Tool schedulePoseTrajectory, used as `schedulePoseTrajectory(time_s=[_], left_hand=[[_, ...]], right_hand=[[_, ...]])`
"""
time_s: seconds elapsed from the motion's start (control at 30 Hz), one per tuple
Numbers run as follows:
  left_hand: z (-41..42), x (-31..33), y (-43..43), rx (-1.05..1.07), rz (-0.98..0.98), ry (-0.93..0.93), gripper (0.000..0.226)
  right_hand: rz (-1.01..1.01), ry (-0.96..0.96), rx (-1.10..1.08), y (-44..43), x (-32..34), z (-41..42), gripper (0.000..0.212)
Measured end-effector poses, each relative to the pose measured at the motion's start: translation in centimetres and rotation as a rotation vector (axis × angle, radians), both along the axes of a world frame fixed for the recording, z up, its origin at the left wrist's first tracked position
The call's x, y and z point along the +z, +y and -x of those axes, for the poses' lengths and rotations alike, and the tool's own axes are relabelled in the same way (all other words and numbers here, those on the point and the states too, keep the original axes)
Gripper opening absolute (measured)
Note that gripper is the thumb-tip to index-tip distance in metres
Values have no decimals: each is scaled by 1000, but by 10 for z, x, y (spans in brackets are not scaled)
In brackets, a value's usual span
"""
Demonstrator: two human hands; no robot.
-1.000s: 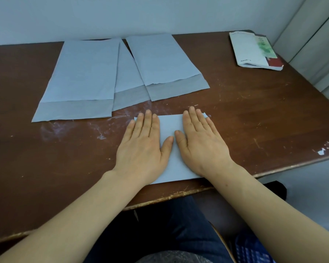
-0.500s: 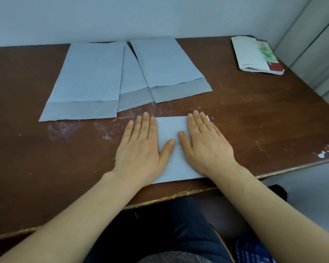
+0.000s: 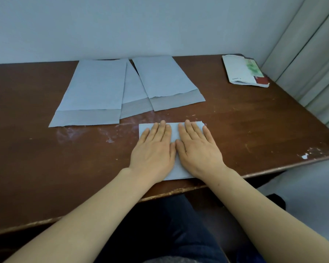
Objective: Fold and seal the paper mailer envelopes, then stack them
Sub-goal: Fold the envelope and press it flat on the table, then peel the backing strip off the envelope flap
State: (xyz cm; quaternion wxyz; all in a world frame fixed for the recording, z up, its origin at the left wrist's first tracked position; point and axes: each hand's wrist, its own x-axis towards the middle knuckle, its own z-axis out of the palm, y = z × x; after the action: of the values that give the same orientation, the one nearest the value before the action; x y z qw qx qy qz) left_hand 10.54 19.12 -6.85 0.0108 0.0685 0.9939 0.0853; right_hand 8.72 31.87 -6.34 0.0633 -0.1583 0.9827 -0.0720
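A folded pale blue mailer envelope [image 3: 174,132] lies flat near the table's front edge. My left hand [image 3: 154,152] and my right hand [image 3: 197,149] press on it side by side, palms down, fingers straight, thumbs touching in the middle. Most of the envelope is hidden under them. Behind it lie three unfolded blue envelopes with their grey flaps toward me: a left one [image 3: 95,92], a middle one [image 3: 134,99] partly covered by its neighbours, and a right one [image 3: 165,80].
The brown wooden table [image 3: 254,130] is scratched, with white smears left of the folded envelope. A torn white packet with green and red print [image 3: 244,72] lies at the back right corner. A curtain hangs at the right. My dark-trousered lap is below the table edge.
Both hands have slid closer together on the folded envelope, so the thumbs now touch. The camera has tilted up, showing more wall.
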Motion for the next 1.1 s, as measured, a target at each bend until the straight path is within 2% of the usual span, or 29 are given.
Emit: schedulePoseTrajectory(time_s=[0.23, 0.37, 0.47, 0.6, 0.67, 0.73, 0.77, 0.8, 0.9, 0.97, 1.03, 1.1], left_hand=[[-6, -6, -9, 86, -55, 9, 66], [-8, -8, -15, 123, 41, 33, 87], [-8, -8, -13, 126, 86, 36, 90], [-8, -7, -16, 119, 95, 0, 93], [-7, -3, -18, 104, 86, -21, 92], [-6, 3, -21, 66, 52, -48, 85], [-6, 7, -21, 14, 18, -59, 86], [-8, 11, -21, -64, -11, -74, 91], [-15, 23, -20, -287, -24, -206, 105], [-18, 24, -20, -344, 18, -242, 108], [-18, 24, -23, -352, -6, -233, 102], [-18, 26, -26, -344, -49, -227, 95]], right_hand=[[54, 13, -64, 15, -6, -1, 59], [52, 18, -62, 18, -9, 0, 61], [34, 44, -59, 18, -13, 2, 74], [59, 21, -52, 20, -10, 2, 60], [183, -49, -26, 27, -4, 3, 55], [510, -223, -80, 39, 13, 4, 52], [670, -315, -111, 47, 22, 3, 55], [733, -367, -85, 55, 31, 2, 64], [471, -406, 138, 69, 45, -1, 96], [337, -441, 228, 73, 46, -3, 107], [275, -431, 244, 77, 41, -3, 107], [288, -395, 218, 79, 37, -2, 94]])
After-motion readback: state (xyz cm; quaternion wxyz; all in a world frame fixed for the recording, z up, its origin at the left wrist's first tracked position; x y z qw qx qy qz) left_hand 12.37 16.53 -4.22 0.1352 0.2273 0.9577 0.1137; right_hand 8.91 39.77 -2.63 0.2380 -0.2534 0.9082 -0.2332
